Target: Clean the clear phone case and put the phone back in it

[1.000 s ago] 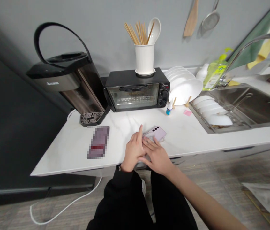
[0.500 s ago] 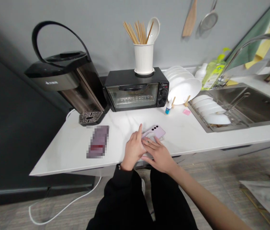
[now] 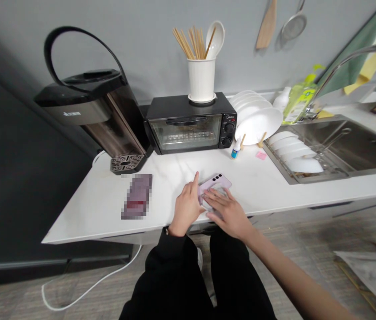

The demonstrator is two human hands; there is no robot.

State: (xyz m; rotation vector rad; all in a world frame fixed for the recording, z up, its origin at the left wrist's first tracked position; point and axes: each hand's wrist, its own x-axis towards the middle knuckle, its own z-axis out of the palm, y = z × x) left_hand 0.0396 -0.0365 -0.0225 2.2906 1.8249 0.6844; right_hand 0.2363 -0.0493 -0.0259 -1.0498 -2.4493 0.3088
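Observation:
A lavender phone lies back-up on the white counter, its camera lenses at the upper right. My left hand rests against the phone's left end, index finger stretched out and thumb reaching toward the phone. Over the lower part of the phone lies my right hand, palm down with fingers spread. Beneath its fingers is a crumpled, whitish see-through piece; I cannot tell whether it is film, a case or a wipe. The fingers partly hide both.
Left of my hands lies a blurred-out purple flat object. Behind stand a water dispenser, a toaster oven and a small blue-labelled bottle. A pink scrap, plates and a sink are to the right.
My right hand has slid slightly right and down across the phone, uncovering more of the see-through piece. My left hand has hardly moved. The view has shifted a little.

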